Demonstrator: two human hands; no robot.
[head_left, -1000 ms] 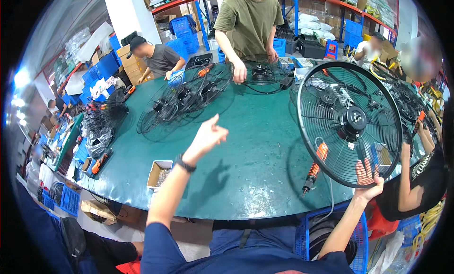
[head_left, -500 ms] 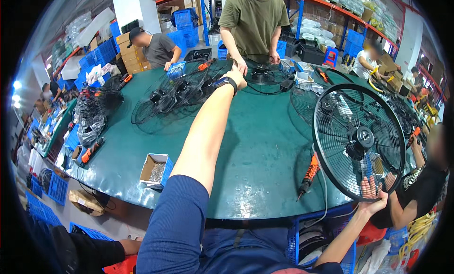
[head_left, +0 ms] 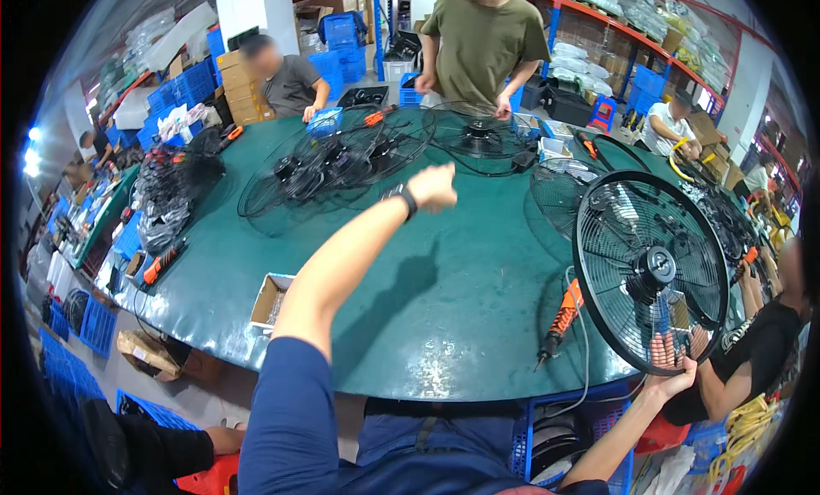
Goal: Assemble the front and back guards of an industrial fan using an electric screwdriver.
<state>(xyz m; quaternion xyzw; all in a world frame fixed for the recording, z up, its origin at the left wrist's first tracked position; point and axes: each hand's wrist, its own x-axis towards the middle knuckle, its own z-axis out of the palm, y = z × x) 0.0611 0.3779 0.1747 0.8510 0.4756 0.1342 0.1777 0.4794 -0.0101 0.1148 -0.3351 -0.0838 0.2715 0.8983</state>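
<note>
My right hand (head_left: 670, 379) grips the lower rim of a round black fan guard (head_left: 628, 324) with a motor hub at its centre. The guard stands tilted upright at the right edge of the table. My left hand (head_left: 432, 187), with a dark wristband behind it, hangs over the middle of the green table (head_left: 478, 281); its fingers are smeared by motion, and I see nothing in it. Beyond it, to the left, lie several overlapping black fan guards with motors (head_left: 333, 158). Another fan guard (head_left: 480, 136) lies flat at the far side, before a person in a green shirt.
An orange and black power screwdriver (head_left: 561, 322) with a grey cable lies left of the held guard. A small box of screws (head_left: 272, 300) sits beside my left elbow. Black bagged parts (head_left: 166, 200) and another screwdriver (head_left: 162, 263) are on the left. Several people work around the table.
My left hand has drawn back toward me from the far fan guards, apart from the other person's hand. That person's arm has pulled back too. The held guard has shifted slightly.
</note>
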